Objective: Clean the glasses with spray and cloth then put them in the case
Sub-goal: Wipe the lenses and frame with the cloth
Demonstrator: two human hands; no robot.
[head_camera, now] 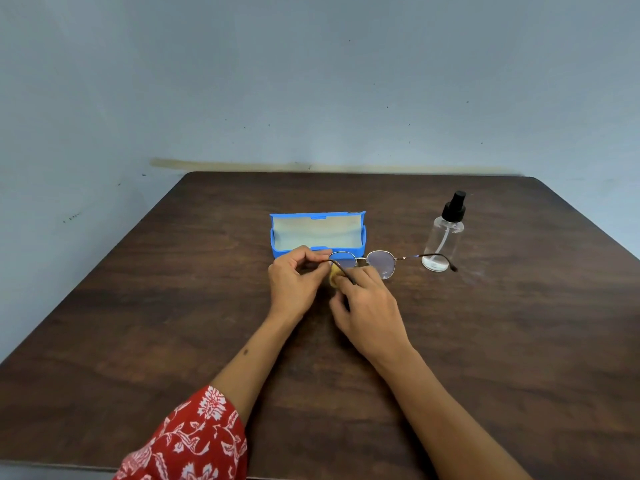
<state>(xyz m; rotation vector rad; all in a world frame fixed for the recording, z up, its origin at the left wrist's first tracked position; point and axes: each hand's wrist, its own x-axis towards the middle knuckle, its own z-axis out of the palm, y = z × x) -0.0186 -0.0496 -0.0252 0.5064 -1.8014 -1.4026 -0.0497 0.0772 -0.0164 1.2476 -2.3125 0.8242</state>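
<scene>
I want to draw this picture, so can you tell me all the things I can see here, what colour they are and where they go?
table: one, dark brown wood, fills the lower picture
wall: one, pale blue-grey, behind the table
case: one, blue with pale lining, open, middle of the table
spray bottle: one, clear with black top, upright, right of the case
glasses: one pair, thin metal frame with dark arm tips, held just in front of the case
cloth: one, yellow, mostly hidden between the hands
sleeve: one, red with white flowers, bottom left
left hand: one, pinching the glasses' left end
right hand: one, pressing the cloth on a lens
</scene>
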